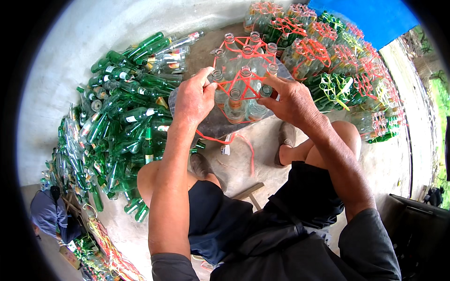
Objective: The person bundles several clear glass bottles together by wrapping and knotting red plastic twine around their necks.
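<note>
Several clear glass bottles (235, 107) stand upright in a tight group on a dark board (207, 128) before me. Red plastic strapping (230, 84) zigzags around and between their necks. At the group's left edge, my left hand (198, 93) pinches the strapping between thumb and forefinger. My right hand (290, 96) is at the right edge, its thumb and forefinger at the strapping by the neck of a greenish bottle (265, 92); its fingertips are partly hidden. A loose red strap end (251, 151) hangs over the board's near edge to the floor.
A large heap of loose green and clear bottles (116, 116) lies at left. Strapped bottle bundles (309, 52) stand at the back right. A wooden piece (249, 191) is between my legs. At lower left are a person (49, 214) and a pile of coloured straps (105, 242).
</note>
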`<action>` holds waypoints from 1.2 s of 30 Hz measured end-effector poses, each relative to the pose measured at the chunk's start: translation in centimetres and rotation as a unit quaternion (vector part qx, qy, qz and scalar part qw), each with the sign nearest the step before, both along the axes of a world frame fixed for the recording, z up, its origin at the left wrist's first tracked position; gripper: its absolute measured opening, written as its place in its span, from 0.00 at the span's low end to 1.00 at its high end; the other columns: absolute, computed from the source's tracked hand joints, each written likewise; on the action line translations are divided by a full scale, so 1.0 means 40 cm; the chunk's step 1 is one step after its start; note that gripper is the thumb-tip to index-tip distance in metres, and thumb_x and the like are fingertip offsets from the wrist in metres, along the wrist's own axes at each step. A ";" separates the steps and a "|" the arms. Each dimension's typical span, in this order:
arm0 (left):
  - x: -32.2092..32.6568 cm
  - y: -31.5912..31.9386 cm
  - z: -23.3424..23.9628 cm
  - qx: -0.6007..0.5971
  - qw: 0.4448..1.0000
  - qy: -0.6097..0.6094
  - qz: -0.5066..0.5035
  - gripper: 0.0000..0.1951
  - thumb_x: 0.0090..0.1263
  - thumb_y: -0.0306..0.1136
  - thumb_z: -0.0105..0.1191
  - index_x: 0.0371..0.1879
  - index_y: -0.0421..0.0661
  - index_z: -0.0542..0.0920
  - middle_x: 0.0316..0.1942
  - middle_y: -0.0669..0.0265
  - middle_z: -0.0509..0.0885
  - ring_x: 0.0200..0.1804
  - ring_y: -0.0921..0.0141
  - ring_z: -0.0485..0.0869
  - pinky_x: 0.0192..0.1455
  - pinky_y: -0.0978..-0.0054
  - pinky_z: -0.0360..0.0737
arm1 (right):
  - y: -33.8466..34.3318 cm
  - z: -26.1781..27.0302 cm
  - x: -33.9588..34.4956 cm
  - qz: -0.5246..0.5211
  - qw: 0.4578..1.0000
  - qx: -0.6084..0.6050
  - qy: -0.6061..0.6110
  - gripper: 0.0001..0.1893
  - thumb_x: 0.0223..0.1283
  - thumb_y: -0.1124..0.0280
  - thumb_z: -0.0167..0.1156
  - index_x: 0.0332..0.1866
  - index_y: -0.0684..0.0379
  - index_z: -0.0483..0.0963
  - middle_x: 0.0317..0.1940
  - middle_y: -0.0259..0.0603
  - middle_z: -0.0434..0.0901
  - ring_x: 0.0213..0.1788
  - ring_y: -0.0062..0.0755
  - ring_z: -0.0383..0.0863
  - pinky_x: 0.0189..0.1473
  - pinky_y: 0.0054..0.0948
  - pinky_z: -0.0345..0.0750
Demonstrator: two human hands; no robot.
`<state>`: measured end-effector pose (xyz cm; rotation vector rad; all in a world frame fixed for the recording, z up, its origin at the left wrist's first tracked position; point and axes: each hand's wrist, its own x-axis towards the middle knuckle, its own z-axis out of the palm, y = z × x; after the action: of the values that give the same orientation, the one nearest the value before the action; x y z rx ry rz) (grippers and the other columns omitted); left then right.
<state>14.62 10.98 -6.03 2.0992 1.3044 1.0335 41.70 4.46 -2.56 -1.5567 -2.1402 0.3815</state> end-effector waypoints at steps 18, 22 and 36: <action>-0.029 0.036 -0.007 -0.092 0.995 -0.009 -0.040 0.20 0.75 0.20 0.61 0.66 0.40 0.85 0.25 0.78 0.73 0.29 0.83 0.69 0.32 0.80 0.70 | 0.002 -0.008 -0.002 0.022 0.999 0.027 -0.014 0.26 0.58 0.67 0.78 0.61 0.59 0.80 0.45 0.49 0.89 0.38 0.45 0.92 0.42 0.41 0.86; -0.032 0.022 0.006 -0.074 0.996 0.005 -0.044 0.20 0.75 0.20 0.62 0.65 0.40 0.85 0.24 0.77 0.74 0.28 0.83 0.69 0.32 0.79 0.70 | 0.007 -0.004 0.008 0.030 0.998 0.034 -0.039 0.24 0.59 0.67 0.78 0.60 0.59 0.80 0.49 0.48 0.89 0.39 0.46 0.93 0.42 0.42 0.87; 0.092 -0.097 0.011 -0.028 0.998 -0.043 -0.044 0.15 0.70 0.21 0.69 0.55 0.36 0.87 0.26 0.64 0.87 0.28 0.81 0.79 0.32 0.76 0.79 | 0.128 0.027 0.123 0.023 0.985 0.115 -0.128 0.20 0.64 0.68 0.71 0.61 0.49 0.80 0.47 0.39 0.86 0.46 0.53 0.90 0.42 0.52 0.83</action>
<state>18.30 7.09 -5.60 2.0275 1.1755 1.0267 46.63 9.60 -1.48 -1.4922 -2.3198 -0.0568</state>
